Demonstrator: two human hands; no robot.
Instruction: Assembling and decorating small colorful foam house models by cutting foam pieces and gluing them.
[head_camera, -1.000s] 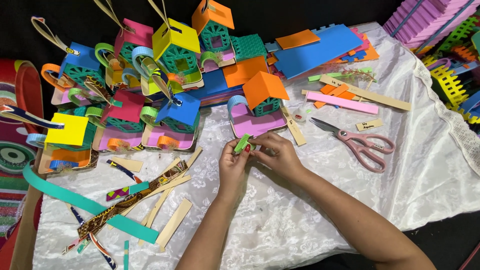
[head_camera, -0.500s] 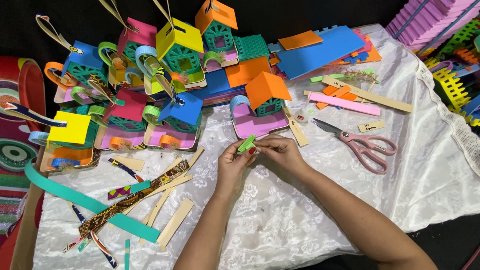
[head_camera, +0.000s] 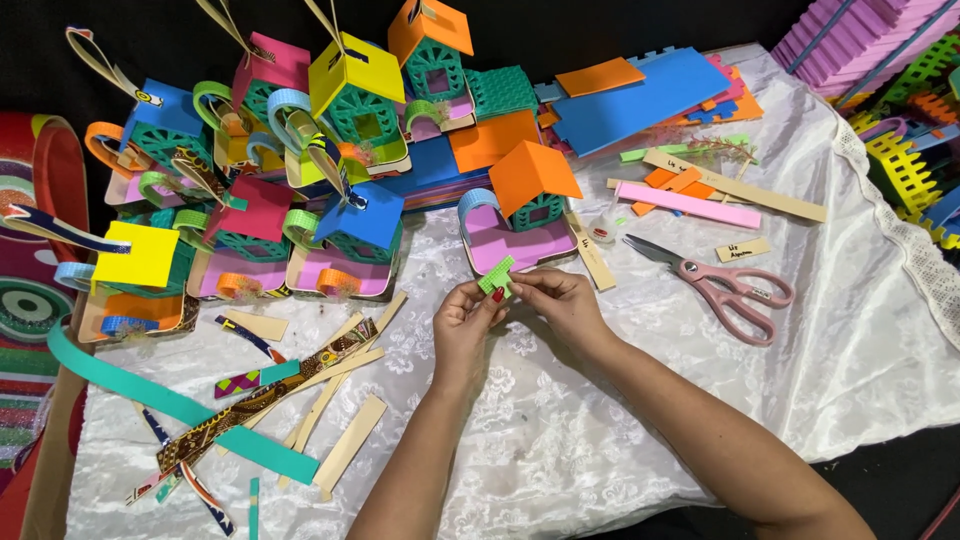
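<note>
Both my hands meet at the middle of the white cloth. My left hand (head_camera: 463, 322) and my right hand (head_camera: 558, 300) pinch a small green textured foam strip (head_camera: 495, 274) between their fingertips. Just beyond it stands a small foam house with an orange roof (head_camera: 530, 175) on a pink base (head_camera: 502, 243) with a light blue loop. Pink-handled scissors (head_camera: 730, 286) lie to the right of my right hand.
Many coloured foam houses (head_camera: 350, 95) crowd the back left. Beige, teal and patterned strips (head_camera: 270, 395) lie at the front left. Blue and orange foam sheets (head_camera: 650, 95), a pink strip (head_camera: 688, 203) and beige strips sit behind the scissors. Purple and yellow foam fencing (head_camera: 900, 160) is far right.
My hands have stayed in place over the cloth, with the fingers turning the green strip slightly. Nothing else has moved.
</note>
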